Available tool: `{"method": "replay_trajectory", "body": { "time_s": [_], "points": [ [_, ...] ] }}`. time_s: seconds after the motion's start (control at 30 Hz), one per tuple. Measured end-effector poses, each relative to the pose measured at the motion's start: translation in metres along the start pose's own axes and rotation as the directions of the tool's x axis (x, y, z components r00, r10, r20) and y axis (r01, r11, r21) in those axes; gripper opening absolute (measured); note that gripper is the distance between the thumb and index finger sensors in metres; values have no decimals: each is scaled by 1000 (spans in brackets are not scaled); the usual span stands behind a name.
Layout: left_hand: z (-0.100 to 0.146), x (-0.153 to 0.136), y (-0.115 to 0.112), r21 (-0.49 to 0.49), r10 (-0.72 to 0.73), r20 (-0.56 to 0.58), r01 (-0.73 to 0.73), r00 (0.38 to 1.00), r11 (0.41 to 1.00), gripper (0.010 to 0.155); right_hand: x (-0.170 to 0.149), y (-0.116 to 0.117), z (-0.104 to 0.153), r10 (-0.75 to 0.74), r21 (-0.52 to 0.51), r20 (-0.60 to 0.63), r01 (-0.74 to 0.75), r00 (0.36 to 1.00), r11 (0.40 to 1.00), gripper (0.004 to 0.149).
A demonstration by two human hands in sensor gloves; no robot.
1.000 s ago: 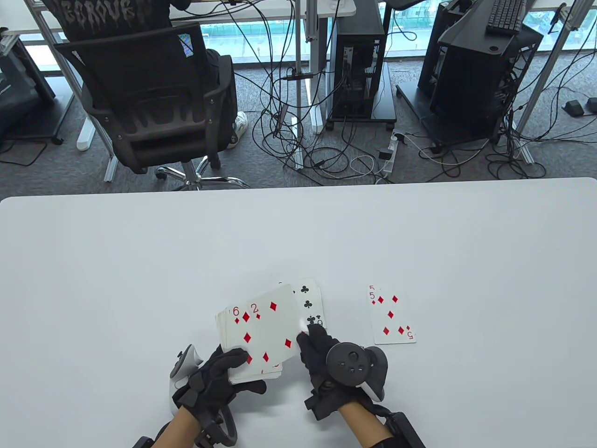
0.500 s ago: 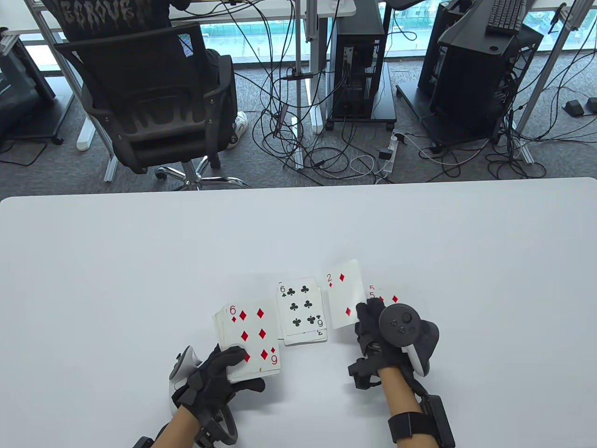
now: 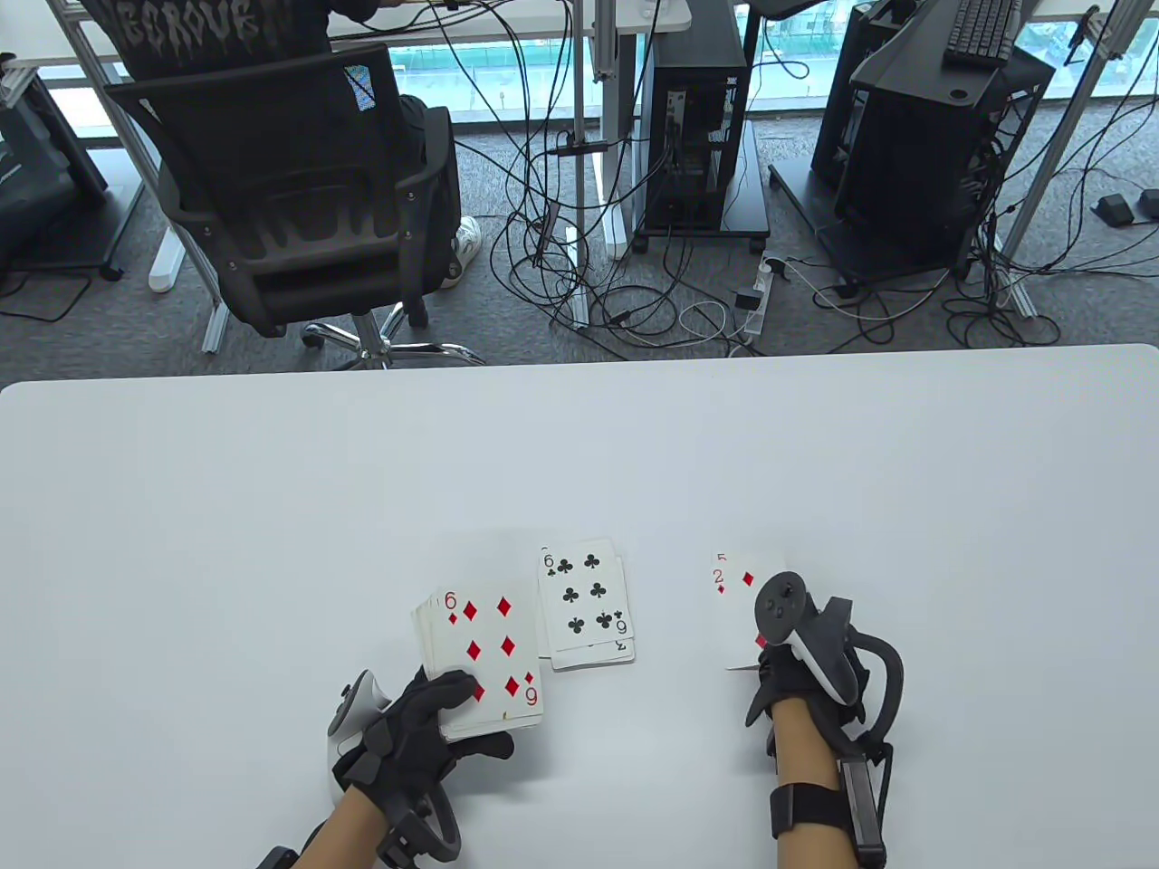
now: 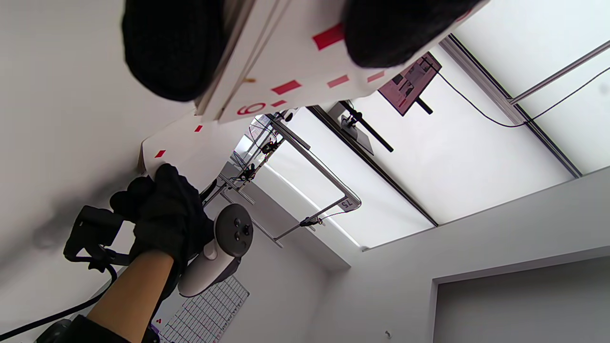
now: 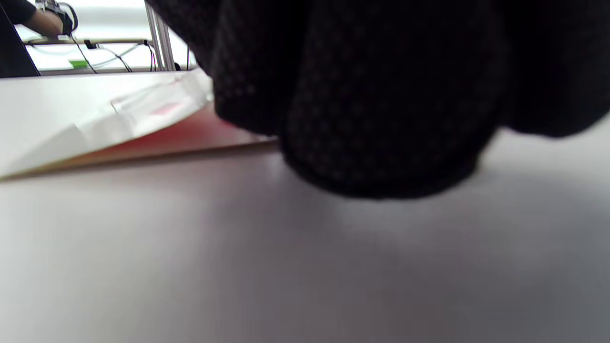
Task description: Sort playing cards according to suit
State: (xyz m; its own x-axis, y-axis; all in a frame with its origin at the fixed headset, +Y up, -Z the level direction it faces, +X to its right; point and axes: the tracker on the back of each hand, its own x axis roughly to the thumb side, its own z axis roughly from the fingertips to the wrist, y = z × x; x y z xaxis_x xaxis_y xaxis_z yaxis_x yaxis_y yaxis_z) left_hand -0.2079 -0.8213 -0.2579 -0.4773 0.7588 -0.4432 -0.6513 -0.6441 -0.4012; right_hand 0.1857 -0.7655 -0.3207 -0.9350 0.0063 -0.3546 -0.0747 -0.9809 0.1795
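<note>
Left hand [image 3: 426,733] grips the white card deck [image 3: 480,656], six of diamonds up, near the worktop's [image 3: 272,507] front edge. Right hand [image 3: 783,674] sets the two of diamonds [image 3: 738,602] down beside the clubs pile [image 3: 584,602]; its grip is hidden.

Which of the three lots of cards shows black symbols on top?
The middle pile, lying on the table between the hands: its top card is a six of clubs, while the held stack and the right pile show red diamonds.

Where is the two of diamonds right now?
In the table view, the two of diamonds lies on the right-hand pile over a five, right of the clubs pile, with the right hand at its near edge.
</note>
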Motion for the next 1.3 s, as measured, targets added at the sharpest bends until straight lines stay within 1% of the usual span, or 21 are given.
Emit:
{"method": "replay_trajectory", "body": {
  "time_s": [0.1, 0.3, 0.5, 0.53, 0.6, 0.7, 0.73, 0.77, 0.8, 0.83, 0.9, 0.93, 0.97, 1.0, 1.07, 1.13, 1.23, 1.3],
  "points": [
    [0, 0, 0, 1, 0, 2, 0, 1000, 1000, 59, 4, 6, -2, 80, 4, -9, -80, 997, 997, 44],
    [0, 0, 0, -1, -1, -1, 1, 1000, 1000, 59, 14, 9, -1, 221, 9, -33, -220, 975, 975, 47],
    [0, 0, 1, -3, -2, 4, 2, 1000, 1000, 59, 18, 6, 3, 272, -32, -26, -273, 962, 962, 48],
    [0, 0, 1, -3, -2, 3, 2, 1000, 1000, 59, 20, 4, 5, 266, -53, -11, -267, 964, 962, 48],
    [-1, 0, 0, -3, -3, 1, 3, 1000, 1000, 59, 27, -6, 12, 209, -145, 74, -197, 975, 970, 48],
    [-1, -1, 0, -4, -3, -4, 3, 1000, 1000, 59, 45, -20, 30, 74, -191, 238, -28, 969, 981, 49],
    [-1, -1, 0, -4, -2, -4, 2, 1000, 1000, 59, 54, -23, 39, -7, -187, 316, 69, 949, 980, 49],
    [-1, -1, 0, -5, -3, -4, 3, 1000, 1000, 59, 59, -26, 45, -58, -179, 361, 131, 931, 975, 50],
    [0, -1, 0, -5, -4, -2, 4, 1000, 1000, 59, 69, -28, 55, -138, -157, 434, 226, 890, 961, 50],
    [-1, 0, 0, -6, -4, 0, 4, 1000, 1000, 59, 75, -29, 62, -195, -129, 486, 291, 852, 948, 51],
    [-1, 0, 0, -11, -3, 6, 3, 1000, 1000, 59, 94, -29, 83, -342, -35, 583, 444, 737, 896, 54],
    [-1, 0, 0, -12, -3, 7, 3, 1000, 1000, 59, 99, -28, 88, -370, -11, 610, 474, 700, 880, 57],
    [-1, 0, 0, -13, -2, 8, 3, 1000, 1000, 59, 108, -27, 96, -409, 30, 655, 519, 635, 854, 60],
    [-1, 0, 0, -14, -2, 9, 2, 1000, 1000, 59, 115, -26, 103, -435, 52, 669, 546, 602, 836, 63],
    [-1, 0, 0, -16, -3, 9, 3, 1000, 1000, 59, 128, -23, 114, -450, 102, 700, 546, 555, 831, 70],
    [-1, 1, 0, -19, -4, 11, 4, 1000, 1000, 59, 138, -20, 123, -435, 118, 721, 523, 539, 844, 78],
    [-1, 2, -1, -26, -1, 21, 2, 1000, 1000, 59, 148, -17, 132, -398, 95, 751, 509, 528, 856, 80],
    [-1, 3, -1, -33, 0, 30, 1, 1000, 999, 59, 152, -15, 135, -387, 74, 761, 524, 520, 849, 79]
  ]
}}
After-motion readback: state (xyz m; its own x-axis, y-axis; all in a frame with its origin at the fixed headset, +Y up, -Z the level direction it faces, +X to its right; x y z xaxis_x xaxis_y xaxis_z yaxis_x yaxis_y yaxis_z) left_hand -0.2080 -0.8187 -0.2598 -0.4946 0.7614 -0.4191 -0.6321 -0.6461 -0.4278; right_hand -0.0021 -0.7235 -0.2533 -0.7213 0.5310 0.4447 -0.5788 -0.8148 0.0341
